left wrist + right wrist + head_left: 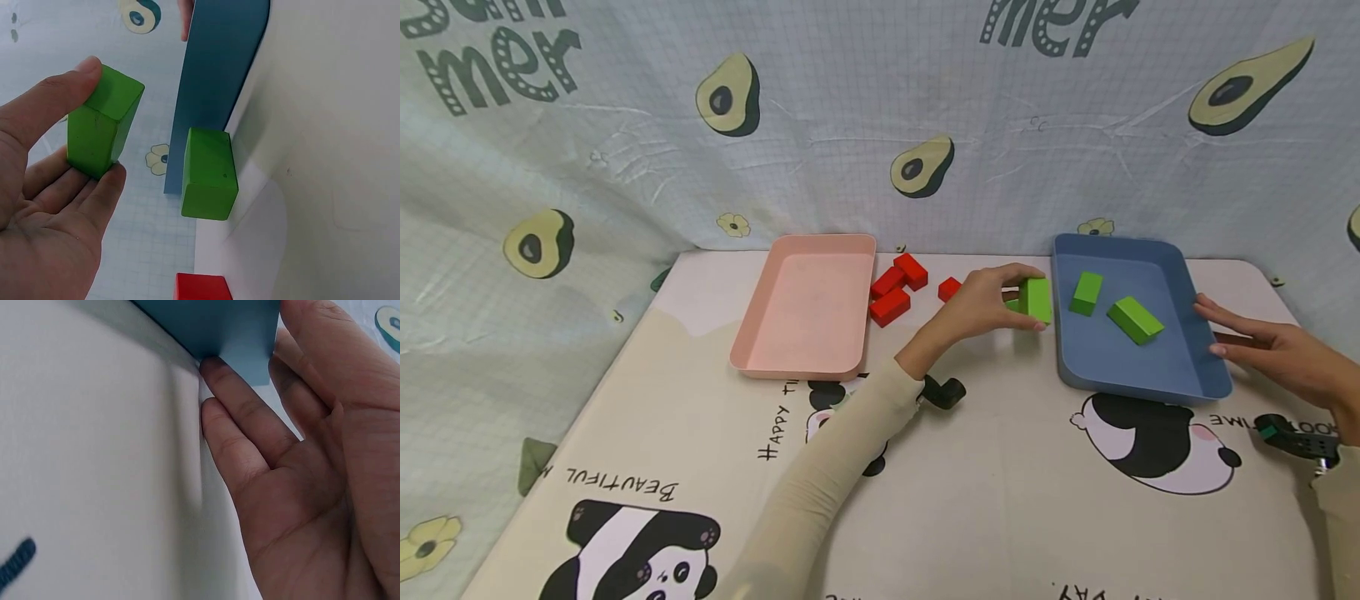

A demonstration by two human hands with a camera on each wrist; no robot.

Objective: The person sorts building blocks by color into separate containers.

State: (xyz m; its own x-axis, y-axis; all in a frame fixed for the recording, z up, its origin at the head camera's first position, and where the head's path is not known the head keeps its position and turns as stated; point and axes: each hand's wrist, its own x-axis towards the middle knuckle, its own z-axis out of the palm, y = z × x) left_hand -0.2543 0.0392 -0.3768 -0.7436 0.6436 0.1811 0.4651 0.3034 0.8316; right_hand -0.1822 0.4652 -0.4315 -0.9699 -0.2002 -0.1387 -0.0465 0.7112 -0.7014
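My left hand [981,304] pinches a green block [1036,300] between thumb and fingers, just left of the blue tray [1150,386]. In the left wrist view the held block [100,125] is up off the table, and a second green block [209,175] stands on the table near the tray's wall. That second block is mostly hidden behind the left hand in the head view. Two green blocks lie inside the tray, one upright-lying [1086,293] and one slanted [1136,320]. My right hand [1285,346] rests its fairly straight fingers against the tray's right side.
A pink tray [805,304] holding nothing stands on the left. Several red blocks [890,307] lie between it and my left hand, one red block [949,288] right beside that hand. A patterned curtain [820,125] hangs behind the table's far edge.
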